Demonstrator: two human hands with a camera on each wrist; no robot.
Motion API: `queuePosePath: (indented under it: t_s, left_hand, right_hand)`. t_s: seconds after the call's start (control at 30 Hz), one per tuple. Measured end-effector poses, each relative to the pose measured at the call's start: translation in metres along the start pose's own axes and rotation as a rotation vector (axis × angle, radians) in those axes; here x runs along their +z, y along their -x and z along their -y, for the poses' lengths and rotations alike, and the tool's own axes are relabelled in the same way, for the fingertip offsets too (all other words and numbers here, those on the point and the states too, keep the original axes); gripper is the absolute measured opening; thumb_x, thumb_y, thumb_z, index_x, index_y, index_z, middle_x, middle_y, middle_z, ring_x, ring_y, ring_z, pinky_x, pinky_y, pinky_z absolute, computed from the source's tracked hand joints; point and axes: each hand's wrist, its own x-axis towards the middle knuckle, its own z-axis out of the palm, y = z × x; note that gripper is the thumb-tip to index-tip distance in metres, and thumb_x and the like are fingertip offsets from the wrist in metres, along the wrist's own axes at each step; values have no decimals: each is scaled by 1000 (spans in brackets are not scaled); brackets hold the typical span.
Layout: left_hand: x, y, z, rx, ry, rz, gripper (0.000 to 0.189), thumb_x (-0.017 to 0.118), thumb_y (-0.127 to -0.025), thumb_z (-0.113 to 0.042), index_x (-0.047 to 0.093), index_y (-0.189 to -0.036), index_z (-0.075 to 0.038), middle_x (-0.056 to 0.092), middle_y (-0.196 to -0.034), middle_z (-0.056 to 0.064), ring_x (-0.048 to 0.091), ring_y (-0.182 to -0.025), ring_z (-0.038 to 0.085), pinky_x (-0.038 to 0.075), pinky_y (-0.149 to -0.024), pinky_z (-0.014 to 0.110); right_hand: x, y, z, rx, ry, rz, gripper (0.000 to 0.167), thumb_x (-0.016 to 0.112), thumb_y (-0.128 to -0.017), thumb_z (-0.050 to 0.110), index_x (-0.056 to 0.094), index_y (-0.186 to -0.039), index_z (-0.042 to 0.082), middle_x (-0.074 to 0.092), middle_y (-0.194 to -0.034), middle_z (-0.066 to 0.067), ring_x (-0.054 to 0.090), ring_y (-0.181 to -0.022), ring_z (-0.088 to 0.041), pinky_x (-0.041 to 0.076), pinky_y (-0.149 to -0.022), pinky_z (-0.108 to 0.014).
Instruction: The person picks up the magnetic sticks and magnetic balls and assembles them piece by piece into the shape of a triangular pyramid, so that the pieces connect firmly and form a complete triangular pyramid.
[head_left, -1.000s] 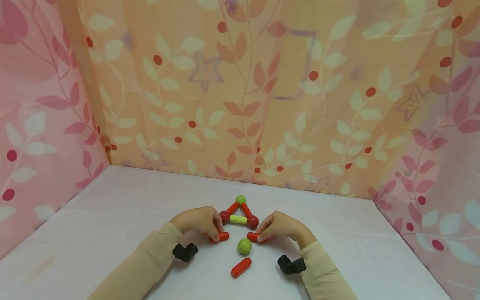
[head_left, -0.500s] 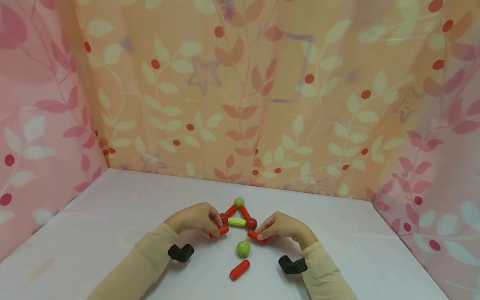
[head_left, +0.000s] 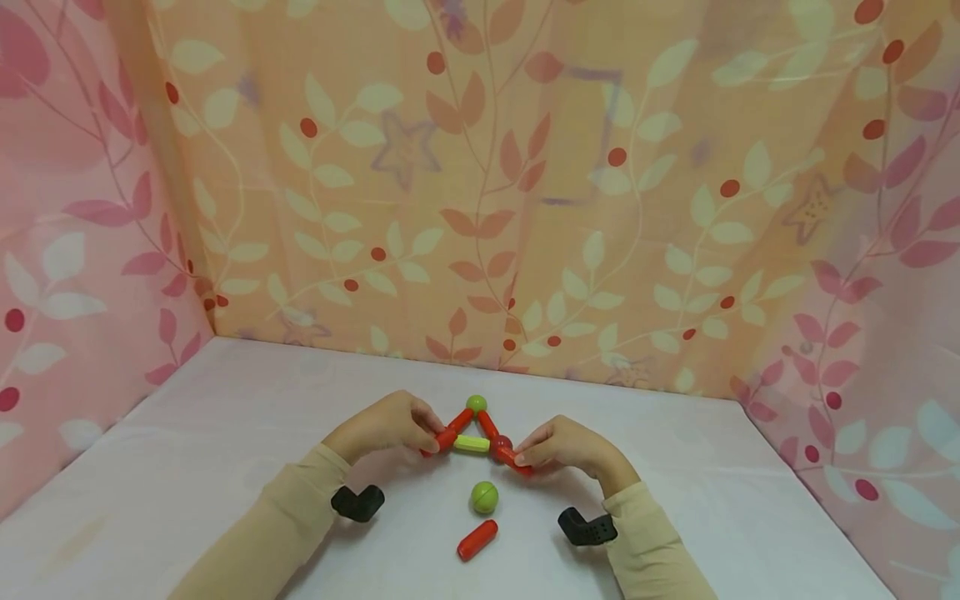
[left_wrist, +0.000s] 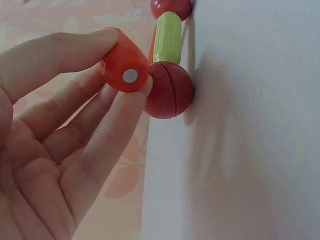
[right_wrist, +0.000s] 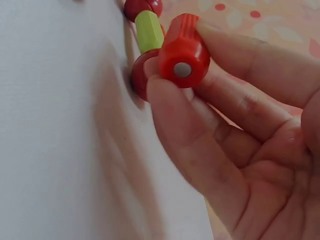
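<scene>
My left hand [head_left: 390, 429] pinches a red magnetic rod [left_wrist: 124, 60] between thumb and fingers, its silver round end facing the left wrist camera. The rod overlaps the left red ball [left_wrist: 172, 92] of a triangle. My right hand [head_left: 573, 450] pinches another red rod [right_wrist: 182, 47], with its far end at the right red ball [head_left: 501, 446]. The triangle lies on the table: a green ball [head_left: 476, 404] forms its far corner, two red rods are its slanted sides, and a yellow-green rod [head_left: 472, 444] joins the red balls.
A loose green ball [head_left: 484, 497] lies on the white tabletop [head_left: 375, 550] between the forearms. Closer to me is a loose red rod [head_left: 477, 540]. Floral cloth [head_left: 480, 183] encloses the table at the back and sides. Each wrist carries a black camera mount [head_left: 357, 503].
Both hands have brought their red rods from in front of the triangle to its near red corner balls. The left hand moved farther away from me. The loose pieces stay put.
</scene>
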Motion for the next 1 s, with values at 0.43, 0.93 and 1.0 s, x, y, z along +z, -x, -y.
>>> queuePosePath:
  t_s: [0.43,0.93,1.0]
  left_hand:
    - [-5,-4,-5,-5,17,-107,17,79,-82,-18,78,-99,-17,74,-94,-4,65,-87,15,50,-88,40]
    - [2,-14,-8,-13,113,-217,19,79,-84,-21,77,-102,-16,72,-101,-1,63,-93,18,53,-91,42]
    - [2,-15,-8,-8,119,-226,20,80,-83,-21,77,-102,-16,73,-101,-1,64,-95,18,53,-90,42]
  right_hand:
    - [-3,-3,0,-53,-110,-126,29,76,-85,19,76,-107,0,78,-97,-6,69,-94,-12,57,-90,-38]
    - [5,-11,8,-92,-172,-244,37,71,-92,18,67,-122,-4,72,-115,-15,69,-97,-16,58,-91,-37]
    - [7,-13,9,-95,-173,-245,38,71,-92,18,67,-122,-3,71,-116,-16,70,-98,-16,58,-92,-37]
